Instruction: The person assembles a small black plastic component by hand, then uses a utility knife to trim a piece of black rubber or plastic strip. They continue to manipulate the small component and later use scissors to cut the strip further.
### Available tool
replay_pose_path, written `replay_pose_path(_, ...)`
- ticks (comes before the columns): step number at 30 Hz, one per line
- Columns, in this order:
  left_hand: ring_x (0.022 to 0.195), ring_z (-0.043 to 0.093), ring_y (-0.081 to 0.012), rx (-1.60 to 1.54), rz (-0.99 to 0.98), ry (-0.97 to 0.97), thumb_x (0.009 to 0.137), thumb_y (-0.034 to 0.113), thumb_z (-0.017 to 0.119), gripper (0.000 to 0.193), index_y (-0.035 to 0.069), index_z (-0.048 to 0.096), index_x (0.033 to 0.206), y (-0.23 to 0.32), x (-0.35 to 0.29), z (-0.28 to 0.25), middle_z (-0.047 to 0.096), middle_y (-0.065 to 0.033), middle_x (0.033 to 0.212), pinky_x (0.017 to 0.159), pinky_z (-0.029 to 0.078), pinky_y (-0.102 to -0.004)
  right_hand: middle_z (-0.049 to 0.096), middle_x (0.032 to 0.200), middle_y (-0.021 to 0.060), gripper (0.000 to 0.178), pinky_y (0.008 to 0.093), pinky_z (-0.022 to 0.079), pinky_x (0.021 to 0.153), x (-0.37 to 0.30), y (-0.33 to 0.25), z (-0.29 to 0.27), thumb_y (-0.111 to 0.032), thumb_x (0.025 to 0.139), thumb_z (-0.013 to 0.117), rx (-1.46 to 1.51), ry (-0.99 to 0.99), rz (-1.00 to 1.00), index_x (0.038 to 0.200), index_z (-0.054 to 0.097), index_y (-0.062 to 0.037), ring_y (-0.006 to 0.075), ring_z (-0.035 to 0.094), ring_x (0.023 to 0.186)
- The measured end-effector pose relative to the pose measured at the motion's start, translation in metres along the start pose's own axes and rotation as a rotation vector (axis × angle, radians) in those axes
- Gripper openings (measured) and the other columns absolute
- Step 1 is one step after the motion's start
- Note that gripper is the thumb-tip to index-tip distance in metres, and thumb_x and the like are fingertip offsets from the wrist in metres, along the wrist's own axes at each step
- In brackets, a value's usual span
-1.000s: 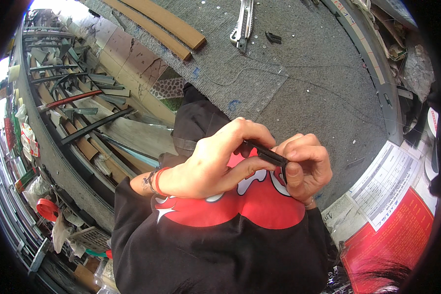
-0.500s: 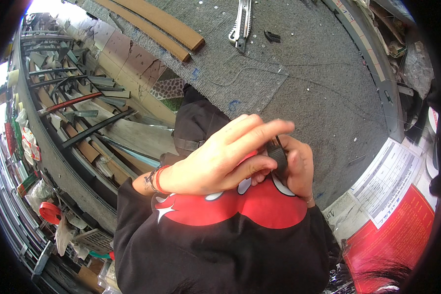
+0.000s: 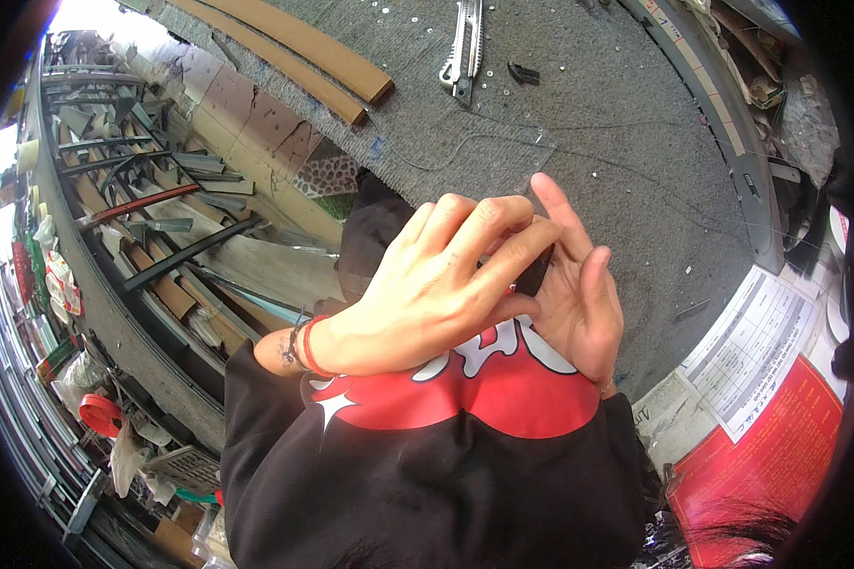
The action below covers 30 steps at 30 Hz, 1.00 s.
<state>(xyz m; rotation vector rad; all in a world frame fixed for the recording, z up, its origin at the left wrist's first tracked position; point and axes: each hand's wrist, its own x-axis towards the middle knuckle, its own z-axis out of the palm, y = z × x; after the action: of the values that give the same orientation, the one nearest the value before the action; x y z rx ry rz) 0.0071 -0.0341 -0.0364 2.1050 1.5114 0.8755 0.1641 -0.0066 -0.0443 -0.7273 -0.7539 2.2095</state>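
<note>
Close in front of my chest, my two hands meet. My left hand (image 3: 446,275), with red and dark bands at its wrist, reaches across from the left. Its bent fingers and thumb close on a small black piece (image 3: 533,277). Most of that piece is hidden behind the fingers, so its kind does not show. Under and beside those fingers my right hand (image 3: 584,308) is turned palm inward. One finger points up and away, and its thumb stands apart. The right hand's other fingers are covered by the left hand.
A grey carpeted worktop (image 3: 636,180) lies ahead, bearing a metal utility knife (image 3: 464,52), a black scrap (image 3: 524,74) and two brown strips (image 3: 299,43). Left is a rack (image 3: 152,204) of offcut profiles. Printed sheets (image 3: 745,351) and a red sheet (image 3: 759,455) lie right.
My right hand has opened, one finger and the thumb now stretched out. My left fingers have curled further over the black piece, which shows less than before.
</note>
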Motion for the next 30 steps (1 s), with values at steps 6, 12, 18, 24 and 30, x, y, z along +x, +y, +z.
replay_pose_path(6,0.083,0.049,-0.0191,0.121,0.012,0.087,0.05,0.028,0.078,0.064,0.013,0.062,0.11,0.005,-0.001,0.0,0.052,-0.0027,0.102,0.074,0.041,-0.0299,0.033,0.136,0.022,0.062,0.0376,0.033,0.101,0.001,-0.011,-0.002,-0.036,0.098,0.03,0.036,-0.127,0.045,0.141,0.01,0.0039,0.0286,0.038,0.124)
replay_pose_path(12,0.083,0.049,-0.0172,0.149,0.14,0.164,0.064,0.031,0.068,0.053,0.013,0.058,0.113,0.0,-0.001,0.0,0.052,-0.0022,0.11,0.071,0.04,-0.0306,0.053,0.114,0.0146,0.045,0.026,0.046,0.081,-0.007,-0.016,0.001,-0.017,0.097,0.037,-0.055,-0.068,0.03,0.136,0.03,0.0036,0.018,0.057,0.095)
replay_pose_path(18,0.083,0.052,-0.0168,0.213,0.226,0.137,0.065,0.03,0.066,0.054,0.007,0.057,0.113,-0.006,-0.001,0.006,0.053,-0.0037,0.11,0.072,0.04,-0.0292,0.056,0.106,0.0124,0.041,0.0253,0.046,0.08,-0.01,-0.014,0.0,-0.012,0.096,0.035,-0.113,0.037,0.038,0.135,0.034,0.0038,0.0134,0.056,0.091)
replay_pose_path(24,0.091,0.055,-0.0235,-0.198,0.105,0.031,0.055,0.012,0.08,0.063,0.002,0.058,0.114,-0.002,-0.002,0.005,0.054,-0.0096,0.107,0.074,0.045,-0.0328,0.052,0.116,0.0226,0.042,0.0249,0.05,0.08,-0.014,-0.013,-0.002,-0.008,0.095,0.034,-0.168,0.065,-0.016,0.133,0.029,0.0103,0.0211,0.059,0.099)
replay_pose_path(30,0.09,0.059,-0.0262,-0.398,0.051,0.064,0.057,0.01,0.082,0.058,-0.002,0.059,0.109,0.001,-0.001,0.005,0.057,-0.0139,0.101,0.074,0.049,-0.0325,0.059,0.099,0.021,0.043,0.0253,0.052,0.071,-0.018,-0.008,-0.002,-0.01,0.095,0.037,-0.271,0.047,-0.088,0.131,0.032,0.0115,0.019,0.062,0.081)
